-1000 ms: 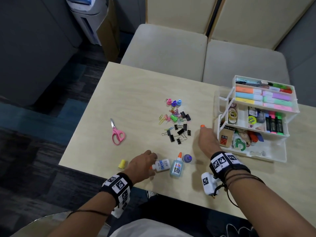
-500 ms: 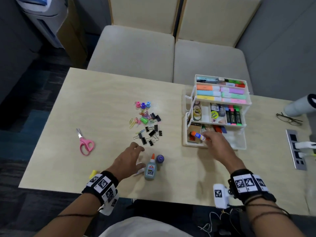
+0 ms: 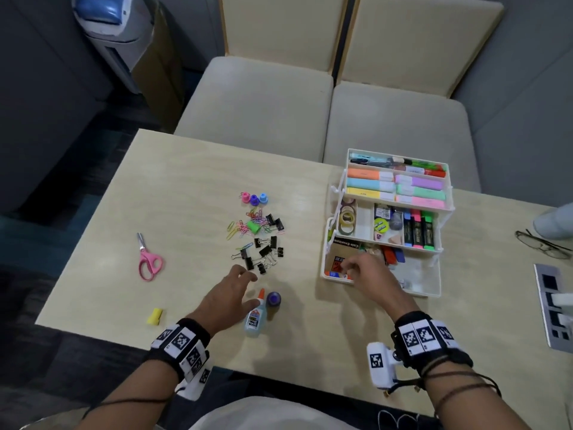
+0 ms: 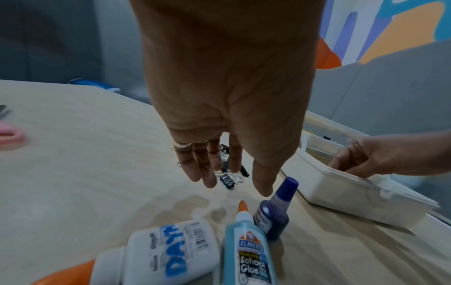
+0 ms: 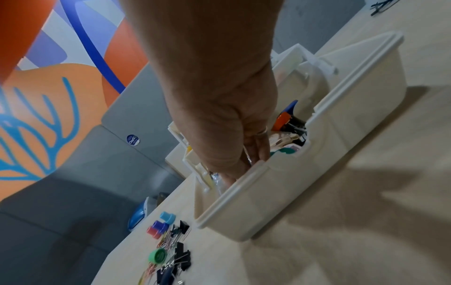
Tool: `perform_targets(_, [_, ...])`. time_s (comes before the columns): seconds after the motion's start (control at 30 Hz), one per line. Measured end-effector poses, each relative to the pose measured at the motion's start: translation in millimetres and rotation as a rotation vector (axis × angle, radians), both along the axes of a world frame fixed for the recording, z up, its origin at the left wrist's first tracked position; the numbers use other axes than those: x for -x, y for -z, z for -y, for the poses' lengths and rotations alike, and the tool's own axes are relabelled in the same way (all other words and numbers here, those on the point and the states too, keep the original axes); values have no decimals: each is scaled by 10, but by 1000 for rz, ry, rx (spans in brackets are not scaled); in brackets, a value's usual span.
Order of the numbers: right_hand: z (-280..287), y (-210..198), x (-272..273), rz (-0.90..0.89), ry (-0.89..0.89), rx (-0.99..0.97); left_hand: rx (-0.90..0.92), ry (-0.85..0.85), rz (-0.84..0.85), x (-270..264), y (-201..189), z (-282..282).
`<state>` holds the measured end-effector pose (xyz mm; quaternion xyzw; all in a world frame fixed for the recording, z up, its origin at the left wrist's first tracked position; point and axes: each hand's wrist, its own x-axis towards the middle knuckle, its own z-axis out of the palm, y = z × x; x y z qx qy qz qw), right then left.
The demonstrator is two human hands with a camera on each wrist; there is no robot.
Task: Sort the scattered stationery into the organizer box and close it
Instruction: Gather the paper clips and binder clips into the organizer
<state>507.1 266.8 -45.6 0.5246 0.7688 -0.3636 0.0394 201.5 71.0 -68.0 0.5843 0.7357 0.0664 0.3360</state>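
The white organizer box [image 3: 421, 293] stands open at the right of the table, its tiers fanned out and filled with highlighters, tape rolls and markers. My right hand [image 3: 348, 270] reaches into the bottom compartment beside a small orange-capped bottle [image 3: 336, 275]; the box wall [image 5: 305, 173] hides its fingertips. My left hand [image 3: 248, 288] hovers with fingers spread and holds nothing. It is just above the blue glue bottle [image 3: 255, 318] and the purple ink bottle [image 3: 273, 300]. Under that wrist lies a white glue bottle [image 4: 158, 248].
Black binder clips [image 3: 263, 249], coloured paper clips [image 3: 243, 228] and three small caps [image 3: 254, 198] lie mid-table. Pink scissors [image 3: 147, 262] and a small yellow piece [image 3: 154, 315] are at the left. Glasses [image 3: 542, 245] rest at the right edge. Two chairs stand behind the table.
My right hand has carried the small orange-capped bottle from above the box down into its bottom compartment. My left hand has let go of the white glue bottle and spread its fingers.
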Motion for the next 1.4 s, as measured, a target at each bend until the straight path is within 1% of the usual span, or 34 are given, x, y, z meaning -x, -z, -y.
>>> perform_targets(0.1, [42, -136, 55, 18, 12, -154, -16, -54, -7, -35, -35, -13])
perform_targets(0.17, [128, -256, 154, -43, -49, -263, -42, -111, -12, -40, -72, -40])
perform_targets(0.2, [172, -291, 243, -91, -100, -280, -53, -144, -11, -26, -86, -55])
perform_targets(0.27, [261, -322, 440, -182, -199, -237, -70, -182, -3, 2, -96, -93])
perform_targets(0.3, [289, -297, 579, -196, -252, -203, -77, -187, -5, 50, -97, -111])
perform_targets(0.37, [317, -198, 854, -131, -333, -131, -73, -168, -23, 154, -90, -161])
perform_targets(0.43, [317, -79, 1091, -39, -360, -56, -65, -152, -47, 244, -86, -239])
perform_targets(0.57, [278, 139, 1492, -10, -354, -37, -48, -147, -53, 468, 10, -457])
perform_targets(0.7, [313, 263, 1599, 81, -420, -35, 50, -126, -75, 652, 188, -529])
perform_targets(0.8, [323, 290, 1552, 140, -430, -41, 30, -87, -56, 723, 305, -483])
perform_targets(0.97, [299, 317, 1582, 146, -411, -99, 10, -88, -7, 814, 426, -404])
perform_targets(1.07, [338, 296, 1742, 87, -405, -180, -34, -100, 9, 858, 412, -394])
perform_targets(1.1, [354, 285, 1808, 49, -436, -192, -70, -86, 11, 862, 393, -404])
perform_targets(1.17, [381, 273, 1949, 11, -570, -171, -123, -11, -3, 885, 373, -453])
perform_targets(1.27, [416, 281, 2053, 48, -750, -125, -105, 141, -98, 936, 367, -515])
perform_targets(1.33, [429, 312, 2029, 77, -798, -132, -105, 186, -128, 990, 392, -521])
perform_targets(1.4, [432, 347, 1940, 97, -805, -123, -121, 189, -126, 1030, 420, -514])
